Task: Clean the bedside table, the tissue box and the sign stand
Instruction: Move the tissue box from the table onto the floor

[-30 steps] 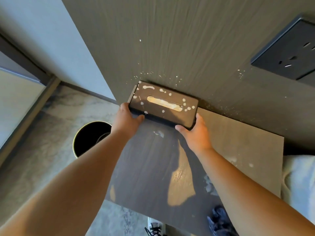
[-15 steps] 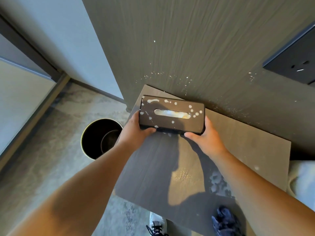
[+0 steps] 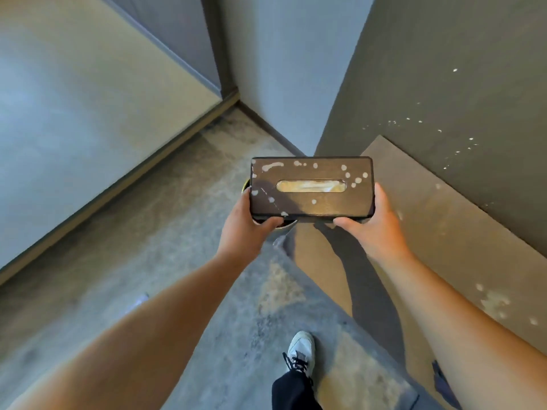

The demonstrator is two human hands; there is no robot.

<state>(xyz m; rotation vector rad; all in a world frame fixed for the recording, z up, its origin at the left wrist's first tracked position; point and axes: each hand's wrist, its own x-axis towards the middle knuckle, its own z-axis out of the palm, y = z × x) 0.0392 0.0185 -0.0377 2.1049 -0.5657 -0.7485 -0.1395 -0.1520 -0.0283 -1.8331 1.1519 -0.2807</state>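
Note:
The dark brown tissue box (image 3: 310,202), speckled with white splashes and with a tissue showing in its top slot, is held in the air to the left of the bedside table (image 3: 438,232). My left hand (image 3: 245,229) grips its left end and my right hand (image 3: 376,226) grips its right end, thumbs on the near side. The table top is grey-brown with white splash marks near its right part. The sign stand is not in view.
A waste bin (image 3: 246,184) sits on the carpet directly under the box, almost fully hidden by it. The dark wall panel (image 3: 458,84) behind the table carries white specks. My shoe (image 3: 302,353) stands on the carpet beside the table's near edge.
Both hands lifted the tissue box off the back of the table and carried it left, out over the bin. The view swung left with it.

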